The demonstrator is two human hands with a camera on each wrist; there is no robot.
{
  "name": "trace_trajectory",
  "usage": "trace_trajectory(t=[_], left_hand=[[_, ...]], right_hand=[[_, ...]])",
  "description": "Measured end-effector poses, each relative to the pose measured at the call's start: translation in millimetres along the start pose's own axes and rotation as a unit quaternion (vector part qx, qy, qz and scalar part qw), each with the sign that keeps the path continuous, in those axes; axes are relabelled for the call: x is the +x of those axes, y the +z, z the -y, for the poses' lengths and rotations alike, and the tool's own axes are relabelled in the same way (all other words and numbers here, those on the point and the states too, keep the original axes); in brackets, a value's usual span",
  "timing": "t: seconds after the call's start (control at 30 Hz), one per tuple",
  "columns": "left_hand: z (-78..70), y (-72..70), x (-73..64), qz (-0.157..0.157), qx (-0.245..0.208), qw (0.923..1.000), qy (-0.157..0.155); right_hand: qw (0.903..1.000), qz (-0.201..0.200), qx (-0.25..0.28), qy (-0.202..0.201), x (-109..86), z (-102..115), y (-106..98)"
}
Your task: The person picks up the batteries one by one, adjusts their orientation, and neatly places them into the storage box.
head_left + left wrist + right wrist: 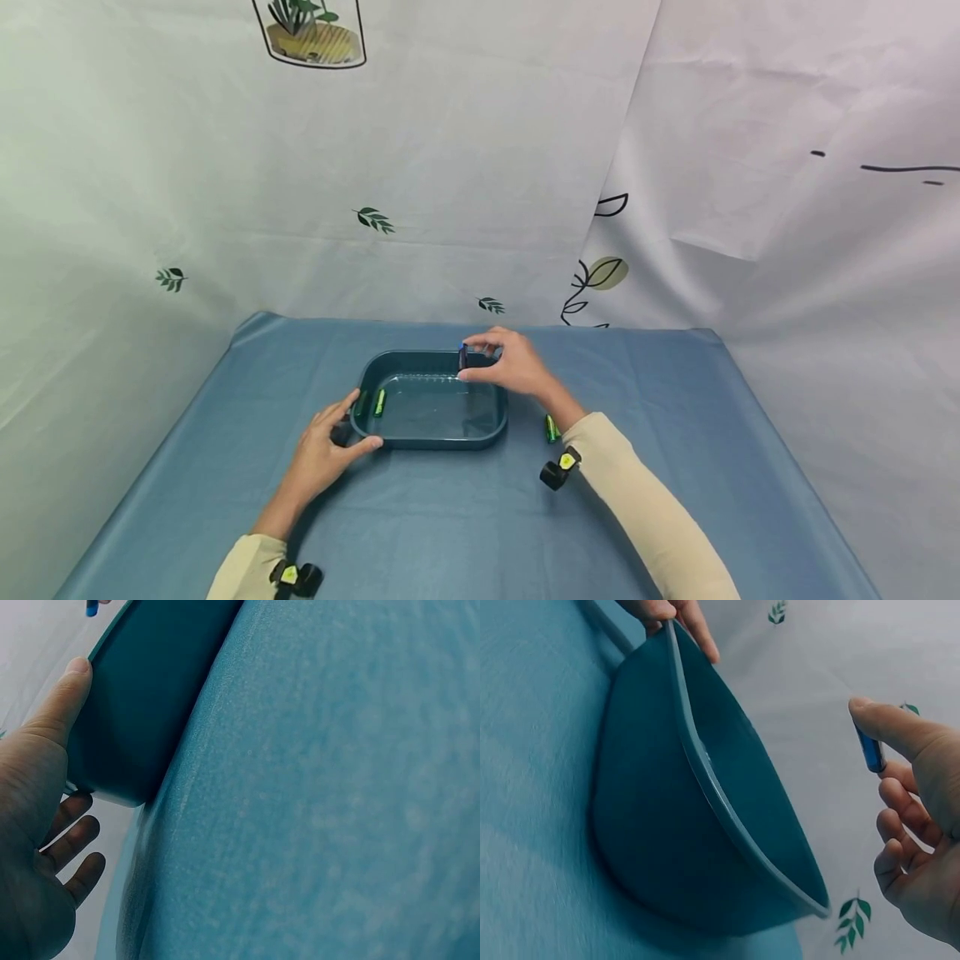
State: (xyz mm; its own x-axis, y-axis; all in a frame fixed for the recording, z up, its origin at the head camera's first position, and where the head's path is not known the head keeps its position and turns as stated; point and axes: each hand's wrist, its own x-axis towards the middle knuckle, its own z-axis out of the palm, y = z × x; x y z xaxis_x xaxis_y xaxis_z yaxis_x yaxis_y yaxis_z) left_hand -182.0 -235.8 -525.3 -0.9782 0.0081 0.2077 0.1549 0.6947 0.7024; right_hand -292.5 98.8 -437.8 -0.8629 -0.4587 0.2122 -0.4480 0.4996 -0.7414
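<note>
A teal rectangular tray [427, 444] with rounded corners sits on the blue cloth. My left hand [322, 454] holds its near left corner, with the thumb on the front side and the fingers along the left end. Over the tray's far right part, my right hand [510, 362] pinches a small dark-blue battery [870, 748] upright between thumb and fingertips. The right wrist view shows its other fingers loosely curled. Inside the tray, near the left end, lies a green battery [380, 402]. More green battery [552, 428] shows on the cloth beside my right forearm, partly hidden by the sleeve.
Blue cloth [465, 517] covers the table, whose far edge meets a pale hanging backdrop [450, 167] printed with leaves. Backdrop sheets also stand at the left and right. Each wrist wears a small black camera [555, 475].
</note>
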Motion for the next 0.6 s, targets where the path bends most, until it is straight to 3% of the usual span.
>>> trace_trajectory(t=[0.6], left_hand=[[-0.8,0.9,1.7,-0.005,0.004,0.9999,0.008]], right_hand=[[0.999,0.02,0.04,0.01,18.0,12,36]])
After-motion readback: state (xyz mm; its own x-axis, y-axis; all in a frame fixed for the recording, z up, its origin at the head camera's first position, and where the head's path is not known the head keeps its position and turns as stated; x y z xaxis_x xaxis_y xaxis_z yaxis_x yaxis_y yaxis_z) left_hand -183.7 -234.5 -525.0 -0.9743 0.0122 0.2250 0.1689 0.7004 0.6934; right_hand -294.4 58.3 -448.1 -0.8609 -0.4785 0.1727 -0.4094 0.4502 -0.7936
